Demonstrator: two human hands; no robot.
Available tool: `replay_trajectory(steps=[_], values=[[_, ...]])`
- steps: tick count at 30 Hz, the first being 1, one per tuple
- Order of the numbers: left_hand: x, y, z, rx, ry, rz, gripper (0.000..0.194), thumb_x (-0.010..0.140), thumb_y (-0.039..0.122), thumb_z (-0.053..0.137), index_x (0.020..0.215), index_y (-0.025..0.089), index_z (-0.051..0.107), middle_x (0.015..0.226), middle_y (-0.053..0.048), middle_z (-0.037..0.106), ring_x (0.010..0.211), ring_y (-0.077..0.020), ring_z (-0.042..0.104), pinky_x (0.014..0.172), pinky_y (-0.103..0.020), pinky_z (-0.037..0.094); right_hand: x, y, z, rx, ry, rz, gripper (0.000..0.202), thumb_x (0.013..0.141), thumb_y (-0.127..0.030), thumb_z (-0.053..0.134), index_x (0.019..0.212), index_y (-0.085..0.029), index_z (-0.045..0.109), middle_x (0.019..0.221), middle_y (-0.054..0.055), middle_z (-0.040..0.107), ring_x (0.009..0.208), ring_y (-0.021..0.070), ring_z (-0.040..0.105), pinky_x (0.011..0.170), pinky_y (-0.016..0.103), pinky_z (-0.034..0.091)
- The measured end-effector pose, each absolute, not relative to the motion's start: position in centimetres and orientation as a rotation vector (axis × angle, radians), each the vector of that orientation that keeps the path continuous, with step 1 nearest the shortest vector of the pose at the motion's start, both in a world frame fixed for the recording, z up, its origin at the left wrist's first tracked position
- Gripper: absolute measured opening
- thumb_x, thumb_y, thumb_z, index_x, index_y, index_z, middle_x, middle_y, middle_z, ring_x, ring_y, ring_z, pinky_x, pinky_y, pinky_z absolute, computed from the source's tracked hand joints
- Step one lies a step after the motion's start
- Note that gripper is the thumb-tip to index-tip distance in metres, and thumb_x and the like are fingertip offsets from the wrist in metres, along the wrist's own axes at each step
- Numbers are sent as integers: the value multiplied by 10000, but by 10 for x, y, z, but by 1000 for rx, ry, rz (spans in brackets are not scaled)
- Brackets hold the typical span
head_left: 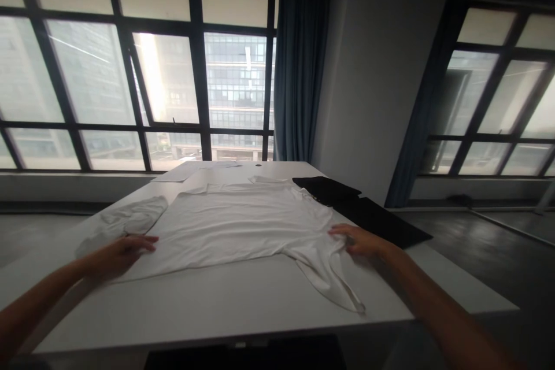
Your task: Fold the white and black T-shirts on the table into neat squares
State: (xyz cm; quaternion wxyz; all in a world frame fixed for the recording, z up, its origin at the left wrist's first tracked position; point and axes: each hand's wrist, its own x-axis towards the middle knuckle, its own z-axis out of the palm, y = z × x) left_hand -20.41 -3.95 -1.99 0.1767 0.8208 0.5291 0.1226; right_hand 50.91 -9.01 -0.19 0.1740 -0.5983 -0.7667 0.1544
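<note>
A white T-shirt [234, 222] lies spread sideways across the white table [243, 306], its hem end on the left and its neck end on the right. My left hand [124, 251] is at the hem end, fingers stretched out and apart over the cloth. At the shoulder, by the near sleeve [325, 277], the fingers of my right hand [358, 240] close on the fabric; the thumb is partly hidden. That sleeve hangs loosely toward the table's front edge. Soft creases run along the shirt's body.
Left of the shirt sits a bunched white cloth [134, 217]. Black flat panels [381, 219] lie along the right side of the table. Pale sheets [182, 171] rest at the far end. Beyond stand windows, a blue curtain [299, 69] and a grey pillar [368, 69].
</note>
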Motion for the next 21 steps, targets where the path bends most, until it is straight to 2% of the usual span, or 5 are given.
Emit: replay_trajectory(steps=[5, 9, 15, 18, 21], values=[[-223, -65, -6, 2204, 1415, 234, 501, 641, 784, 593, 1007, 484, 755, 1425, 160, 514, 1404, -333, 388, 1099, -455, 343, 480, -110, 0, -1521, -2300, 582, 366, 657, -264, 699, 1008, -201, 783, 1412, 133, 557, 1346, 328, 464, 1148, 446, 306], [-210, -72, -6, 2347, 1573, 193, 622, 675, 860, 439, 922, 410, 789, 1421, 101, 541, 1360, -325, 451, 1029, -414, 420, 458, -124, 1, -1438, -2352, 561, 332, 693, -301, 702, 1006, -220, 775, 1370, 124, 592, 1285, 328, 518, 1143, 473, 300], [-209, -74, -14, 2322, 1450, 369, 860, 687, 938, 324, 858, 216, 758, 1405, -126, 575, 1336, -338, 480, 1081, -393, 385, 455, -134, 18, -1389, -2340, 707, 285, 789, -377, 594, 899, -176, 763, 988, 100, 744, 981, 286, 658, 938, 404, 492], [-224, -76, -9, 2241, 1341, 527, 757, 723, 877, 429, 882, 209, 747, 1413, -129, 571, 1379, -354, 425, 1121, -424, 346, 469, -129, 30, -1449, -2371, 939, 293, 775, -411, 623, 840, -157, 754, 827, 65, 734, 839, 248, 671, 815, 357, 535], [-234, -72, 6, 2079, 1270, 630, 670, 690, 820, 552, 917, 223, 754, 1281, -112, 679, 1310, -377, 501, 1096, -457, 388, 479, -115, 45, -1427, -2352, 1278, 305, 714, -433, 712, 794, -141, 743, 717, 38, 704, 733, 216, 671, 717, 318, 546]])
